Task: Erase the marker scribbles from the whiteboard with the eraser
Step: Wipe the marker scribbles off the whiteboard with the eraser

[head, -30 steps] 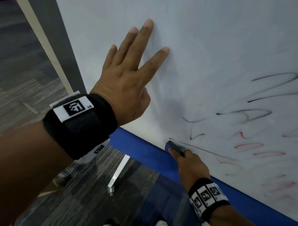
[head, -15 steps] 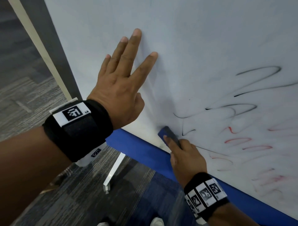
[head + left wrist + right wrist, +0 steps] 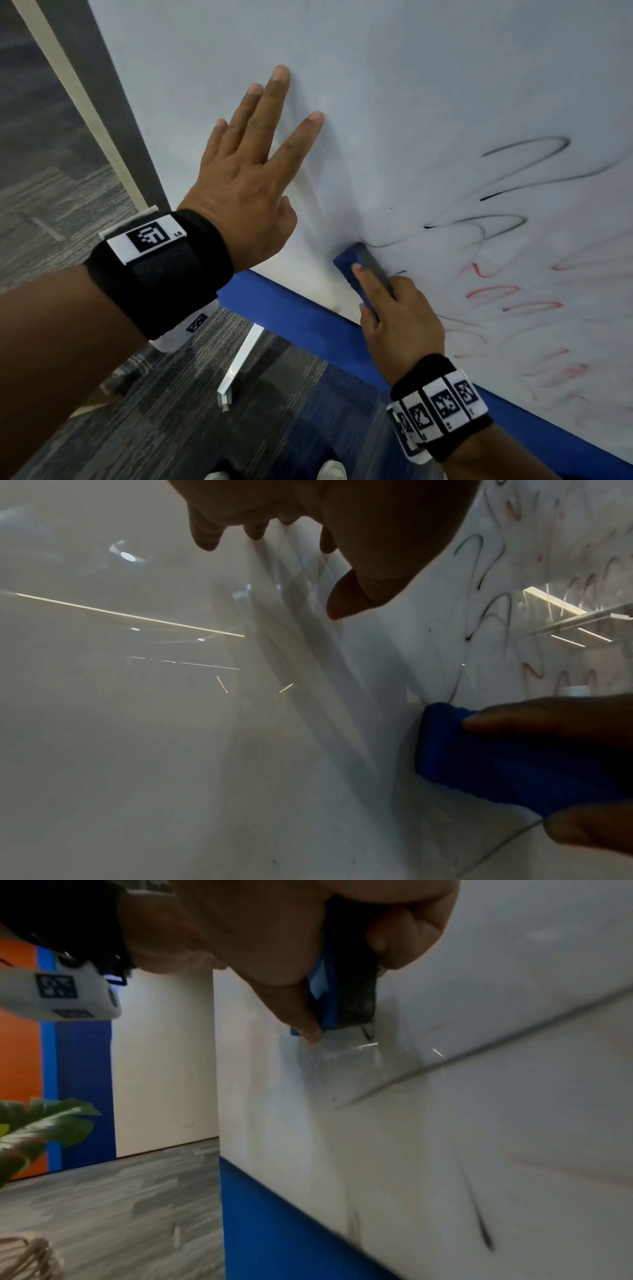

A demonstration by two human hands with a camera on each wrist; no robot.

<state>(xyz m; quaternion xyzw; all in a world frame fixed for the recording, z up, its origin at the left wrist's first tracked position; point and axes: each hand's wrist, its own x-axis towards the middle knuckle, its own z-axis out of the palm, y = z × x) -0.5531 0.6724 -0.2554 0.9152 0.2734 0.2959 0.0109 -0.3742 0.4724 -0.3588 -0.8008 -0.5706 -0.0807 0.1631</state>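
Observation:
The whiteboard (image 3: 428, 78) fills the upper right of the head view. Black scribbles (image 3: 507, 195) and smeared red scribbles (image 3: 513, 298) cover its right part. My left hand (image 3: 246, 164) lies flat on the bare board with straight, spread fingers. Lower down, my right hand (image 3: 394, 315) grips the blue eraser (image 3: 356, 267) and presses its dark felt against the board, at the left end of a black line. The left wrist view shows the eraser (image 3: 486, 758) between my right fingers. In the right wrist view the eraser (image 3: 339, 996) sits between thumb and fingers against the board.
A blue band (image 3: 308, 329) runs along the board's bottom edge. Below it lies grey and blue carpet (image 3: 171, 428) with a white stand foot (image 3: 236, 366). My shoes (image 3: 329, 471) show at the bottom. A plant leaf (image 3: 37, 1123) and an orange and blue wall (image 3: 20, 1053) appear far left.
My right hand has slid the eraser up the board from the bottom edge to the black scribbles. The left hand stays flat on the board.

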